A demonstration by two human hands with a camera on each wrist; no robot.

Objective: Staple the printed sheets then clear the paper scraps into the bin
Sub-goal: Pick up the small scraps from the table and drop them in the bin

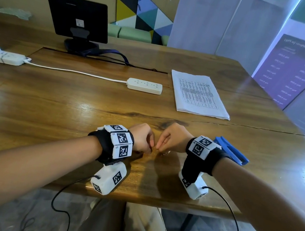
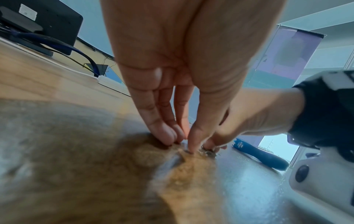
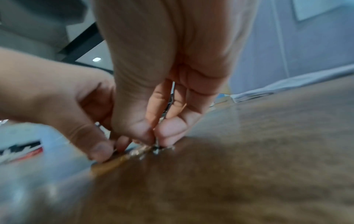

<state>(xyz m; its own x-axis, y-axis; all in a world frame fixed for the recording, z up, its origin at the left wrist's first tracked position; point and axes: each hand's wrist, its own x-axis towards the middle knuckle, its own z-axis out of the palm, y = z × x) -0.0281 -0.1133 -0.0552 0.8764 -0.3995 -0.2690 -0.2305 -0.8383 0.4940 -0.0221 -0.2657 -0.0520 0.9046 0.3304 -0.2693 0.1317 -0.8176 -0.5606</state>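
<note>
Both hands together near the counter's point(image 1: 49, 102) front edge, left hand point(image 1: 141, 137) and right hand point(image 1: 174, 138) pinching small shiny staples point(image 3: 153, 149), blue stapler point(image 1: 230, 149) just beside the right wrist, printed sheets point(image 1: 199, 94) well apart toward the far right corner

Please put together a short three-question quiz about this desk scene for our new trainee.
1. True or false: the blue stapler lies on the wooden table beside the right hand, held by neither hand.
2. Multiple choice: the stack of printed sheets lies (A) under the left hand, (B) on the table's far right, away from both hands, (C) on the monitor.
3. Fill in: both hands' fingertips work at small shiny metal bits lying on the ____.

Key: 1 true; 2 B; 3 table. What exactly the bits are is too blurred to tell.
</note>
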